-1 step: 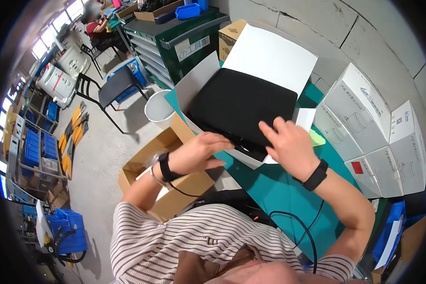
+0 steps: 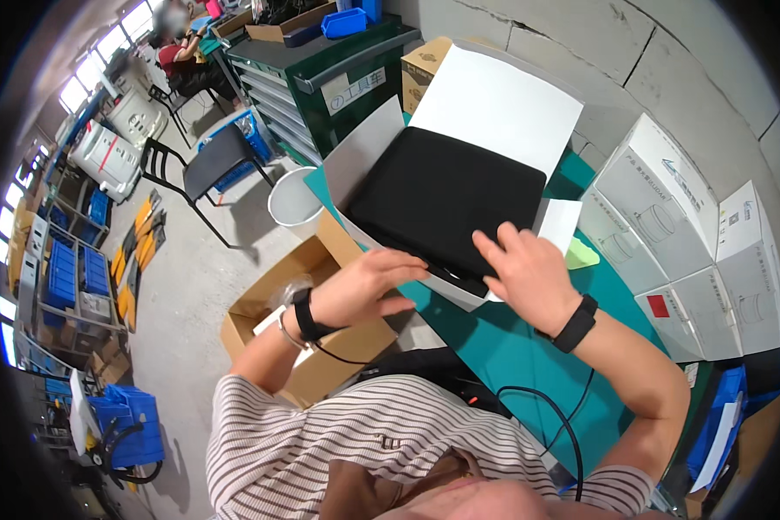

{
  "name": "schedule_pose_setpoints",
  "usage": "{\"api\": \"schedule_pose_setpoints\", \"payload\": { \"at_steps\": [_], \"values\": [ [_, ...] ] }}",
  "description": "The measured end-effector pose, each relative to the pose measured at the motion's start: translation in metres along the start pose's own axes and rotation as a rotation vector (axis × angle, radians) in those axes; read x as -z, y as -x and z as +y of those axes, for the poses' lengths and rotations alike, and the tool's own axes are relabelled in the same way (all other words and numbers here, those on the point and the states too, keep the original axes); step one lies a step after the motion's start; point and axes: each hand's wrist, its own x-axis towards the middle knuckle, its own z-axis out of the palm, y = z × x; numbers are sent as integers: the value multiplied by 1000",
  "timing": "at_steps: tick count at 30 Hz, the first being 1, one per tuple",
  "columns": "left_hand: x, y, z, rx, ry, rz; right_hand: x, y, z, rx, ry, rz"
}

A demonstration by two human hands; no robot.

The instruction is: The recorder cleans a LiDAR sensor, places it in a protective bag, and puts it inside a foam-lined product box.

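Note:
A black padded case (image 2: 455, 191) lies inside a white cardboard box (image 2: 503, 108) whose lid stands raised at the back. My left hand (image 2: 364, 286) is at the near left rim of the box, its fingers stretched over the edge and the thumb apart, with no object seen in it. On the near right corner of the case rest the spread fingers of my right hand (image 2: 533, 277); it too is open. Whether my left fingertips touch the case is hidden. A dark strip, perhaps the case's zip or handle, shows between the hands.
The white box sits on a green tabletop (image 2: 477, 334). Several white boxes (image 2: 659, 225) stand at right by the wall. An open brown carton (image 2: 347, 364) is below my left forearm. Beyond are a grey bin (image 2: 295, 199), a black chair (image 2: 212, 165), a tool cabinet (image 2: 295, 87) and a seated person.
The whole view has shifted very slightly. Both hands stay at the near edge of the box, with only a small move of the right fingers.

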Motion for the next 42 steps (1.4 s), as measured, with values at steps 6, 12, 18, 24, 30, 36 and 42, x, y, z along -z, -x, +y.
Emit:
{"api": "schedule_pose_setpoints", "payload": {
  "at_steps": [6,12,18,24,30,36,42],
  "values": [
    [9,12,2,56,92,70,-4,-13,-9,20,-259,-133],
    [34,1,-16,5,5,144,-14,-21,10,-7,-404,-79],
    [30,3,-24,-5,53,61,-22,-26,20,-251,-232,-361],
    [62,-17,-28,31,-176,355,-4,-64,33,-219,-252,-636],
    [53,-42,-58,135,-500,-27,-5,-81,52,-248,-207,-669],
    [56,-29,-51,142,-429,97,-4,-83,39,-202,-75,-694],
    [70,1,-69,260,-369,751,-9,-103,51,-207,-119,-588]
  ]
}}
